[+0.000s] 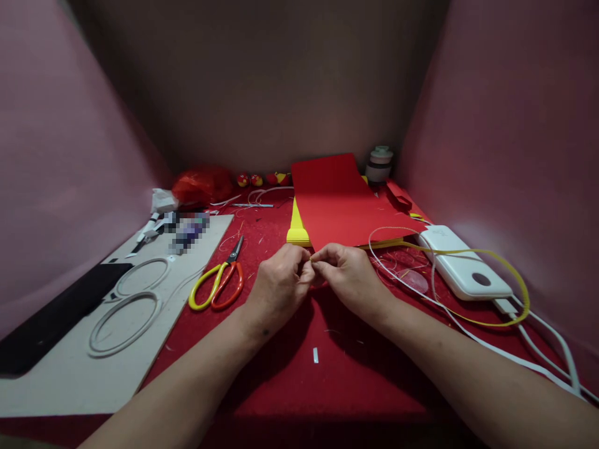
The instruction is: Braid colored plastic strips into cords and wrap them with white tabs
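My left hand (pixel 283 277) and my right hand (pixel 353 274) meet just in front of the red paper sheet (pixel 346 199). Both are closed in fingertip pinches that touch or nearly touch. A tiny yellowish bit shows between the fingertips, too small to name. Left of my left hand lie scissors (pixel 216 284) with one yellow and one red handle, blades pointing away. Folded yellow paper (pixel 298 236) sticks out from under the red sheet. A small white scrap (pixel 315 355) rests on the red cloth (pixel 290 386) nearer to me.
On the right, a white power bank (pixel 468 265) has white cables and a yellow strip (pixel 508 265) looping around it. At left, a pale board (pixel 159 333) bears a black case (pixel 60 315) and white rings (pixel 126 324). A jar (pixel 379 165) and a red bag (pixel 201 184) stand behind.
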Available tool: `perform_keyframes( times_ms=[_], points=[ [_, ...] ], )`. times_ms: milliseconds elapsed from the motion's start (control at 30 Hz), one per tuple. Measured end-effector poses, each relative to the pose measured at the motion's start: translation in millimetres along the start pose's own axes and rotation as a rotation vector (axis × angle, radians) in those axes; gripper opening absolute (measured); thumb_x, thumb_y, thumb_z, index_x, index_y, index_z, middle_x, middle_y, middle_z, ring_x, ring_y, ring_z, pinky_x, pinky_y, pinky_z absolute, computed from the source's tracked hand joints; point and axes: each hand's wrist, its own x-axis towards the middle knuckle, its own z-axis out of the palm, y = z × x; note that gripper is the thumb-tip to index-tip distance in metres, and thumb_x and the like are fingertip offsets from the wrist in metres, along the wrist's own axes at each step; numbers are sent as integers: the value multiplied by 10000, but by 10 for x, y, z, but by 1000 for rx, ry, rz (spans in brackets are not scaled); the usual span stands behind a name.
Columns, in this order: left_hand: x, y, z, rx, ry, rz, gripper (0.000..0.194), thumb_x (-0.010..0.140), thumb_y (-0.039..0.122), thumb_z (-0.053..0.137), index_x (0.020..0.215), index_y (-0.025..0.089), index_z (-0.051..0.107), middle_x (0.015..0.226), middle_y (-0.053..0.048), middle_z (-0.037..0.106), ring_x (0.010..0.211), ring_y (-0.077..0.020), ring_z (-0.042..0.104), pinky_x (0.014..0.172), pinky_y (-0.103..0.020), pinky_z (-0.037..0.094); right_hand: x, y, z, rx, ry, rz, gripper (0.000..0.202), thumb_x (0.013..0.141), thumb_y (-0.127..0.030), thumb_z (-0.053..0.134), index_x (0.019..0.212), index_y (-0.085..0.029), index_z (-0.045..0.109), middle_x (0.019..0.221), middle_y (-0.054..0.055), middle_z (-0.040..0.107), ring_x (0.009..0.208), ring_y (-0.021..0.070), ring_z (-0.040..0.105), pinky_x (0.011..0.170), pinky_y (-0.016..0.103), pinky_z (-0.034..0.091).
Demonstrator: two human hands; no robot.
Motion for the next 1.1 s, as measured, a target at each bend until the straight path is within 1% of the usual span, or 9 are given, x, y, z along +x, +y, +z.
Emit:
perform_keyframes(
  times_ms=[167,300,367,467,567,633,767,900,1100],
  points=[
    [24,-27,-42,-42,-10,-40,73,761,119,524,720,158,570,644,-1,608,548,-101,551,530,-208,421,16,11,-16,17,-2,-19,99,753,-206,586,667,-162,604,607,9,592,570,124,523,557,249,416],
    [52,-52,-106,-222,-140,-194,84,763,122,525,730,154,595,561,28,582,472,-81,508,471,-188,388,48,30,-41,56,-35,-93,96,758,-203,574,674,-163,598,624,-8,570,587,107,493,558,229,392],
    [69,-58,-135,-362,-224,-289,91,784,141,516,738,152,593,527,35,572,438,-77,496,448,-184,382,69,38,-58,93,-60,-90,100,752,-216,584,669,-161,592,616,-15,555,574,98,476,547,222,383],
    [98,-60,-177,-524,-322,-376,99,807,177,508,745,150,580,500,36,567,413,-79,493,425,-185,378,90,31,-80,177,-111,-47,91,746,-221,589,683,-156,594,585,-31,526,518,79,433,506,211,360],
    [118,-62,-201,-584,-378,-436,95,809,182,508,753,149,577,484,36,561,408,-80,485,415,-182,371,84,12,-82,220,-137,-22,74,744,-211,590,707,-150,612,576,-35,530,493,69,421,485,205,350],
    [118,-68,-194,-576,-389,-468,90,805,175,510,756,148,580,480,33,565,415,-85,497,424,-184,379,66,6,-67,192,-114,-42,65,740,-199,592,719,-149,628,609,-19,573,520,77,461,501,207,366],
    [95,-74,-139,-468,-339,-420,87,786,136,523,738,146,595,474,27,583,434,-99,548,457,-193,410,12,14,-22,45,-6,-111,74,740,-194,593,719,-150,648,672,24,651,597,112,545,568,232,414],
    [75,-64,-111,-351,-296,-346,111,786,98,517,725,142,599,478,30,590,435,-92,554,462,-185,405,-19,19,3,-68,64,-160,88,741,-184,578,705,-147,650,639,26,651,579,118,555,563,237,420],
    [66,-60,-121,-336,-271,-325,101,793,112,531,736,138,610,493,28,596,426,-82,526,472,-185,399,1,15,-8,-1,62,-153,62,717,-154,573,684,-138,623,583,-8,596,516,83,503,493,199,386]
  ],
)
